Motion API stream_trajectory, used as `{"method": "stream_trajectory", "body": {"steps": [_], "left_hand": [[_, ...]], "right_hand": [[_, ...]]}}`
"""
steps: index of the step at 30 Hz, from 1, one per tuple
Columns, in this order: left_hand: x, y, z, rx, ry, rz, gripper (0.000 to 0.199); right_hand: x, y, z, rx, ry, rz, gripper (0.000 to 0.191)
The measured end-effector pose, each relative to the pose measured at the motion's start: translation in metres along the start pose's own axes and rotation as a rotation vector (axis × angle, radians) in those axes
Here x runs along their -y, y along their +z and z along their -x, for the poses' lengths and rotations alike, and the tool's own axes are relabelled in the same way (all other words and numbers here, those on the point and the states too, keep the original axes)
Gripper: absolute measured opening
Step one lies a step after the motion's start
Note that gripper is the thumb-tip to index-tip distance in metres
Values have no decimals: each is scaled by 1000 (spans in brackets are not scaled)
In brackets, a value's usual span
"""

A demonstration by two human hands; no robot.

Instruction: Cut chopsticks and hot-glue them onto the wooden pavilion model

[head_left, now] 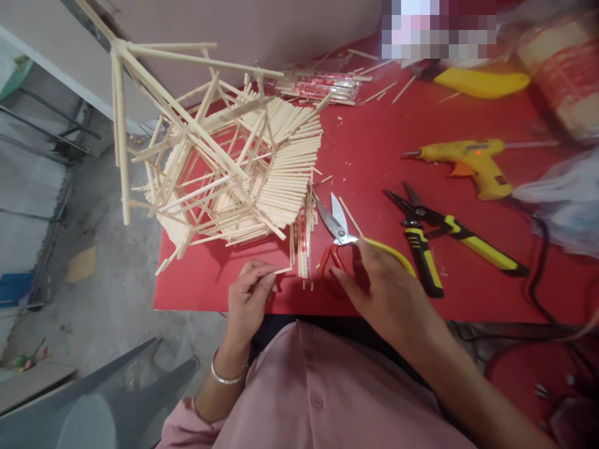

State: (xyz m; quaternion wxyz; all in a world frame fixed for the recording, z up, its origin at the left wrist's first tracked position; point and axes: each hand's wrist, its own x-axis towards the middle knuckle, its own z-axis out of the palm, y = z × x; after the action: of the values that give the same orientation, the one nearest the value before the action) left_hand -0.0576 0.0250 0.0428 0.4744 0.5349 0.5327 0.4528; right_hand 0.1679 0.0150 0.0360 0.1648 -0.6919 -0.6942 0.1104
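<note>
You hold a short stick (283,270) pinched in your left hand (248,292), above the near edge of the tabletop (191,290); your right hand (386,280) touches the scissors (341,234) (blades parted; whether it grips, I can't tell), beside the stick model (291,187).

From my remote seat I see a red table (374,131) spread across the middle and right, a plain pale wall (290,31) rising at its far edge; soft light falls over everything. To the left I make out worn grey floor (121,268); dark metal bars (58,113) stand farther off; grey plastic furniture (126,386) sits near.
</note>
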Motion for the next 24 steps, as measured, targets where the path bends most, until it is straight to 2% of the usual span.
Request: {"method": "stream_trajectory", "body": {"steps": [4, 7, 10, 14, 17, 21, 24], "left_hand": [[0, 1, -3, -5, 34, -40, 9], [-4, 4, -6, 17, 63, -94, 10], [-12, 7, -11, 55, 98, -146, 10], [-20, 8, -16, 94, 85, -81, 8], [-22, 8, -18, 61, -40, 164, 7], [-29, 13, -17, 1, -382, 658, 27], [-40, 15, -14, 16, -533, 786, 28]], "right_hand": [[8, -15, 0, 33, -62, 236, 42], [13, -24, 1, -52, -80, 284, 33], [22, -29, 0, -191, -182, 46, 26], [41, -29, -7, -201, -390, -382, 18], [52, -28, -11, -265, -425, -504, 15], [57, -25, -12, -380, -574, -525, 30], [60, -24, -15, -420, -706, -456, 34]]}}
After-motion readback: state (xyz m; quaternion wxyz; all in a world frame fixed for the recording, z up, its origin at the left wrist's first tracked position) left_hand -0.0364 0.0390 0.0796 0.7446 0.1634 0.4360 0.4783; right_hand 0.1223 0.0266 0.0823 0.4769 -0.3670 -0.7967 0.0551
